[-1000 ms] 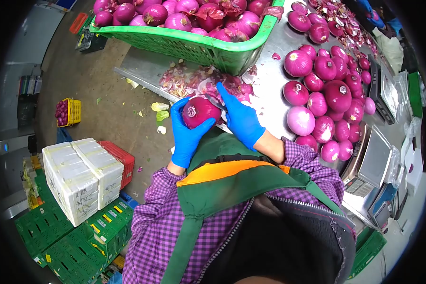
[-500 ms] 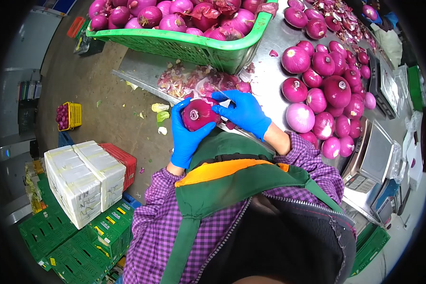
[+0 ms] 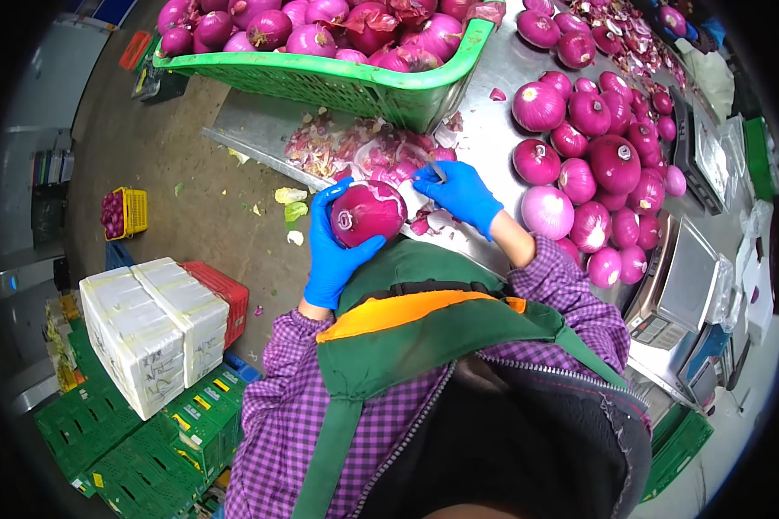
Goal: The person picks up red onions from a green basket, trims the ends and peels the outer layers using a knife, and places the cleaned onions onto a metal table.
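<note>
My left hand (image 3: 333, 246), in a blue glove, is wrapped round a large red onion (image 3: 374, 214) near the table's edge. To its right, my right hand (image 3: 460, 195), also gloved in blue, is closed on a small knife (image 3: 439, 170), its blade only partly visible. That hand is apart from the onion. Loose onion skins (image 3: 355, 147) lie on the metal table (image 3: 260, 130) just beyond both hands.
A green crate (image 3: 389, 86) full of onions stands ahead. Many peeled onions (image 3: 614, 164) sit on the right, beside scales (image 3: 688, 268). White foam boxes (image 3: 151, 333) and green crates (image 3: 138, 450) are at lower left. Part of another person (image 3: 710, 35) shows at upper right.
My right hand has moved right, away from the onion, with the knife. The onion in my left hand has turned a little and shows more of its side.
</note>
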The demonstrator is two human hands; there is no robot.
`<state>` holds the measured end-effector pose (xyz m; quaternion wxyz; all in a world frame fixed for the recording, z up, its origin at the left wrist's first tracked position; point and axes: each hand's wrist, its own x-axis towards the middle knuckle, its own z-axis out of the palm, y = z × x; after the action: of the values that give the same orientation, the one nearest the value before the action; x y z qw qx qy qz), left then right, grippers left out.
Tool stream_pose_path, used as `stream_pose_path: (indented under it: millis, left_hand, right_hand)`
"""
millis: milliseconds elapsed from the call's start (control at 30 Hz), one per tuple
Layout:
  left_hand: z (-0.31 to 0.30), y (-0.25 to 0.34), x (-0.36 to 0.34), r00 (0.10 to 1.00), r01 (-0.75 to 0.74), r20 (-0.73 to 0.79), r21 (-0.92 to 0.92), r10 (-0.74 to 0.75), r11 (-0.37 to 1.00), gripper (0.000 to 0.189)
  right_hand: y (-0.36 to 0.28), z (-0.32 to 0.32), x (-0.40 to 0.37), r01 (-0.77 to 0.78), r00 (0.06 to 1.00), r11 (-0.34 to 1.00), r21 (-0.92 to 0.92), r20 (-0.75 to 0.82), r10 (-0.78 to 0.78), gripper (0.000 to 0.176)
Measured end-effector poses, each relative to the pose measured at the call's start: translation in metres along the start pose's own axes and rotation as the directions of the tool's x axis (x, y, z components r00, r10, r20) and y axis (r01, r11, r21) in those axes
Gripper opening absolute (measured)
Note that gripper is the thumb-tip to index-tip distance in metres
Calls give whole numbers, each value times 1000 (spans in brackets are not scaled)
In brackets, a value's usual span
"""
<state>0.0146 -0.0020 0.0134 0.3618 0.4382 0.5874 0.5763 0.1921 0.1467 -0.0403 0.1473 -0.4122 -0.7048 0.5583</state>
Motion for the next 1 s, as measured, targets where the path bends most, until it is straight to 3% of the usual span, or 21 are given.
stream_pose_path:
  millis: [33,67,133,167,200,300,333,400,533,600,667,700,733,800,833,867,933,1000]
  left_hand:
    - [-1,0,-1,1000,3,-1,-2,-3,1000,79]
    - [-1,0,-2,998,42,50,-16,-41,999,80]
    - [0,1,0,991,75,115,-30,-71,997,80]
    - [0,3,0,982,51,178,43,-58,998,80]
    - [0,4,0,970,22,237,116,-49,993,80]
    - [1,7,-1,961,58,262,122,-88,991,81]
    - [1,8,-1,952,57,290,137,-95,989,81]
    - [2,6,-3,951,50,295,135,-88,990,81]
    - [2,3,-3,954,28,295,83,-52,996,81]
    - [2,1,0,952,20,303,72,-41,997,81]
    - [0,-1,-4,949,23,313,63,-41,998,82]
    - [-2,-2,-4,967,89,240,-27,-80,996,82]
    - [-3,-3,-3,978,146,168,-122,-124,982,82]
    - [0,-1,-1,985,144,120,-164,-126,976,81]
    - [1,2,0,983,173,88,-205,-158,963,81]
    - [1,4,1,980,199,61,-247,-189,948,81]
    - [0,1,3,983,177,77,-190,-165,966,82]
    - [1,2,2,985,138,114,-86,-128,987,82]
  right_hand:
    - [-22,-8,-7,-96,985,931,353,167,38,42]
    - [-29,-8,-10,-103,985,929,355,166,46,42]
    - [-43,-10,-11,-68,944,910,410,320,-74,47]
    - [-54,-19,-15,-102,905,942,319,423,-45,50]
    - [-55,-23,-14,-101,905,943,318,422,-45,50]
    - [-71,-32,-16,-107,828,989,105,559,30,48]
    - [-71,-30,-17,-109,827,988,105,562,31,48]
    - [-69,-25,-18,50,873,996,-79,488,-5,44]
    - [-56,-14,-24,93,942,977,-191,336,-24,43]
    - [-28,-6,-20,9,956,998,70,291,-29,38]
    - [-11,-2,-16,-51,963,994,95,268,24,38]
    - [-5,-2,-15,-103,969,988,117,236,73,38]
    - [-1,-1,-15,-101,970,988,118,231,72,38]
    - [3,0,-13,16,995,939,343,90,-50,41]
    - [-13,-8,-17,-176,968,861,478,243,63,50]
    - [-29,-12,-22,-175,968,860,480,242,62,50]
    - [-52,-16,-31,-368,878,778,510,466,110,52]
    - [-48,-14,-31,-335,883,803,493,462,84,47]
